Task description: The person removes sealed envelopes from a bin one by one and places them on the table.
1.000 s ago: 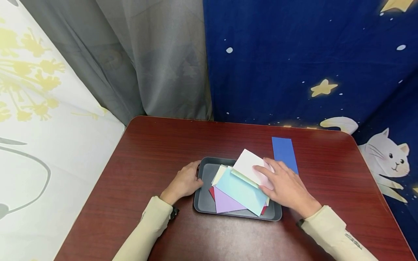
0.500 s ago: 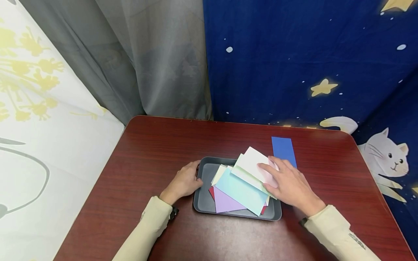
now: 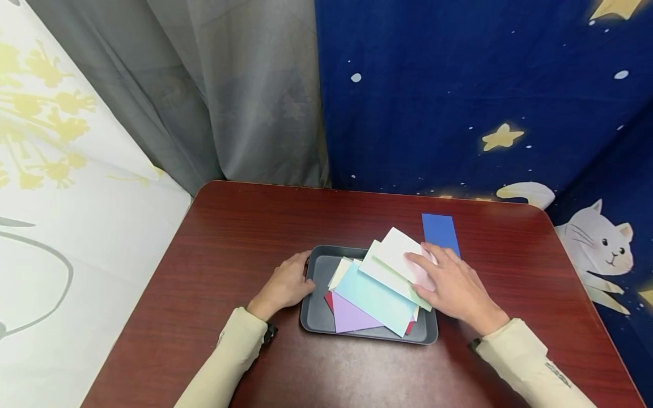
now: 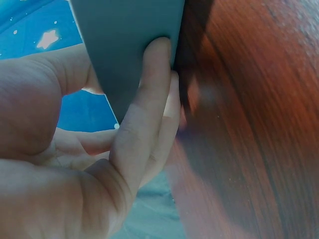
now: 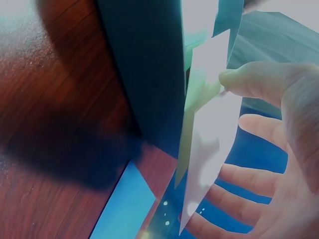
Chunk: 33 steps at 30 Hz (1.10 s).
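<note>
A dark grey tray point(image 3: 318, 320) holds a loose fanned pile of paper cards. My left hand point(image 3: 285, 283) grips its left rim; in the left wrist view the fingers lie along the outer wall point(image 4: 124, 40). On top of the pile, a pale pink-white card point(image 3: 398, 249) has my right hand point(image 3: 454, 286) resting on it, thumb tip at its surface, fingers extended along its far edge. Under it show a pale green card point(image 3: 380, 269), a light blue card point(image 3: 374, 294), a purple card point(image 3: 352, 318) and cream edges point(image 3: 339, 275). A red corner point(image 3: 328, 300) peeks out lowest.
A blue card point(image 3: 439, 228) lies on the reddish wooden table point(image 3: 255, 221) behind the tray, partly covered by my right hand. Beyond the table's back edge hang a grey curtain point(image 3: 255, 113) and a dark blue star-patterned cloth point(image 3: 433, 113).
My right hand has slid the pale pink-white card slightly right and away, and more of the pale green card beneath now shows. My left hand has stayed at the tray's rim.
</note>
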Tool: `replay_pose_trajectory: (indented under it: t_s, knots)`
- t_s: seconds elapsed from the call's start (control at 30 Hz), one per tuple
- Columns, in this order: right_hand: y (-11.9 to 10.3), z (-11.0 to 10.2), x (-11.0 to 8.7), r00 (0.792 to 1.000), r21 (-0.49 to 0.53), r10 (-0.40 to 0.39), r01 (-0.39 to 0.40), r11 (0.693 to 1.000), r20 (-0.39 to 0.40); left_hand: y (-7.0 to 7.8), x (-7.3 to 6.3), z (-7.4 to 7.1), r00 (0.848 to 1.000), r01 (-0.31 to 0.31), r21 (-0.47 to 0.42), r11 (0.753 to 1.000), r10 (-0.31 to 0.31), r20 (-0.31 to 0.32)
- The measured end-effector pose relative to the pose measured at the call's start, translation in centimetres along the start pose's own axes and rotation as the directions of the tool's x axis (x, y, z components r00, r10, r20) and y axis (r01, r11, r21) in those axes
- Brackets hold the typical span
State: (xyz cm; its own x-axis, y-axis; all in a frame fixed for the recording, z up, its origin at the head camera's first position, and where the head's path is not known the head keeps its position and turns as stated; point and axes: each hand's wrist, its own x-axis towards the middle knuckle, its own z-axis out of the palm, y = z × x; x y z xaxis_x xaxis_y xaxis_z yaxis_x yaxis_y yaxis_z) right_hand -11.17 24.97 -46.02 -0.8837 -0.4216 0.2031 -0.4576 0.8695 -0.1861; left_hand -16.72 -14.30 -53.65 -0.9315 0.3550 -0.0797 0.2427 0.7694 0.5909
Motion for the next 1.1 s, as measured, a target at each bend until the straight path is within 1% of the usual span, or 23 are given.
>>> replay_pose_trajectory:
  t_s: [0.03,0.1,0.13,0.27,0.33,0.4,0.47,0.53,0.57,0.6,0.63,0.67,0.7,0.77,0.8,0.83,0.93,1.0,1.07,1.1]
  knots:
    - [0.0,0.0,0.0,1.0,0.002,0.005,-0.005,1.0,0.004,-0.1,0.0,0.0,1.0,-0.005,0.008,1.0,0.005,-0.004]
    - [0.2,0.0,0.0,1.0,0.006,0.015,-0.015,1.0,0.009,0.6,-0.2,-0.6,1.0,0.002,0.0,1.0,-0.002,0.003]
    - [0.2,0.0,0.0,1.0,0.008,0.019,-0.02,1.0,0.013,1.3,-0.4,-1.1,1.0,0.015,-0.014,1.0,-0.015,0.01]
    - [0.3,-0.2,-0.1,0.999,0.008,0.028,-0.028,1.0,0.021,2.4,-0.8,-1.9,1.0,0.027,-0.034,0.999,-0.027,0.016]
    - [0.4,-0.2,-0.1,0.999,0.006,0.029,-0.029,1.0,0.019,1.4,-0.4,-1.1,1.0,0.005,-0.01,1.0,-0.005,-0.001]
    - [0.5,-0.1,-0.1,1.0,0.004,0.029,-0.029,1.0,0.011,1.2,-0.3,-0.9,1.0,0.003,-0.009,1.0,-0.003,-0.004]
    - [0.6,-0.1,-0.1,1.0,0.004,0.027,-0.027,1.0,0.005,0.9,-0.1,-0.7,1.0,0.008,-0.005,1.0,-0.008,-0.005]
    - [0.7,-0.1,-0.1,1.0,0.006,0.028,-0.028,1.0,0.001,0.1,0.2,-0.2,1.0,0.02,-0.003,1.0,-0.02,-0.002]
    - [0.7,-0.1,-0.1,1.0,0.008,0.03,-0.03,1.0,0.002,0.9,-0.1,-0.7,0.999,0.033,-0.01,0.999,-0.033,0.008]
    - [0.8,-0.2,-0.1,0.999,0.01,0.033,-0.033,0.999,0.003,1.1,-0.1,-0.9,0.999,0.037,-0.013,0.999,-0.037,0.012]
    - [0.8,-0.2,-0.1,0.999,0.011,0.035,-0.035,0.999,0.005,0.7,0.0,-0.6,0.999,0.032,-0.011,0.999,-0.032,0.008]
    - [0.9,-0.2,-0.1,0.999,0.011,0.039,-0.039,0.999,0.006,0.2,0.0,-0.3,1.0,0.015,-0.006,1.0,-0.015,-0.002]
    - [0.9,-0.2,-0.1,0.999,0.011,0.042,-0.042,0.999,0.008,0.1,0.1,-0.3,1.0,0.019,0.0,1.0,-0.019,0.006]
    - [1.0,-0.2,-0.1,0.999,0.011,0.045,-0.045,0.999,0.009,1.2,-0.3,-1.0,1.0,0.023,-0.014,1.0,-0.022,0.014]
    - [1.0,-0.2,-0.1,0.999,0.011,0.045,-0.046,0.999,0.007,0.8,-0.2,-0.8,1.0,0.021,-0.017,1.0,-0.021,0.013]
    - [1.0,-0.2,-0.2,0.999,0.011,0.046,-0.046,0.999,0.005,0.3,0.1,-0.4,1.0,0.009,-0.001,1.0,-0.009,0.007]
    - [1.2,-0.1,-0.2,0.999,0.007,0.044,-0.044,0.999,-0.003,1.5,-0.4,-1.2,0.999,0.034,-0.026,0.999,-0.034,0.024]
    - [1.3,-0.1,-0.1,0.999,0.004,0.046,-0.046,0.999,-0.006,1.3,-0.4,-1.1,1.0,0.022,-0.019,1.0,-0.022,0.02]
    - [1.5,-0.1,-0.1,0.999,0.001,0.054,-0.054,0.999,-0.003,1.5,-0.5,-1.2,0.999,0.03,-0.028,0.999,-0.03,0.023]
    - [1.6,-0.1,-0.1,0.998,0.001,0.058,-0.058,0.998,0.0,1.2,-0.4,-1.0,1.0,0.022,-0.018,1.0,-0.022,0.02]
